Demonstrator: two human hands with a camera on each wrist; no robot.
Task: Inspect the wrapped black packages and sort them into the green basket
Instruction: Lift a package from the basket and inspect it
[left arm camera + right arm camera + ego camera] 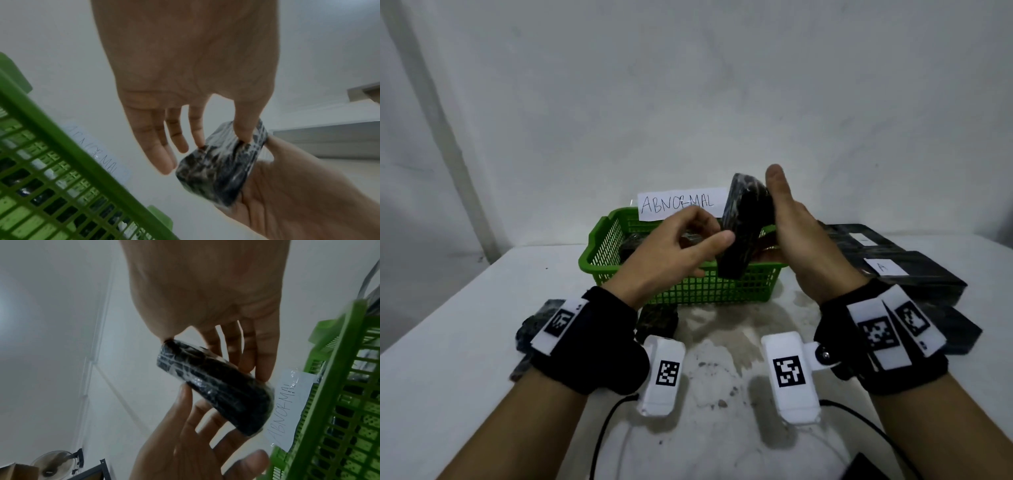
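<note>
A black package wrapped in clear film [743,222] [218,170] [216,389] stands nearly upright in the air over the green mesh basket [705,287] [61,154] [337,369]. My right hand [774,219] [226,337] holds it against the palm, its fingers behind the package and the thumb pointing up. My left hand [715,233] [222,139] pinches the package's near side with thumb and forefinger; the other fingers hang curled. Dark wrapped packages [633,243] lie inside the basket, partly hidden by my left hand.
A paper label reading ABNORMAL [678,202] is fixed to the basket's far rim. Loose wrapped packages [530,332] [657,322] lie on the white table under my left wrist. Flat black labelled packages [914,270] are stacked at the right. A wall stands close behind.
</note>
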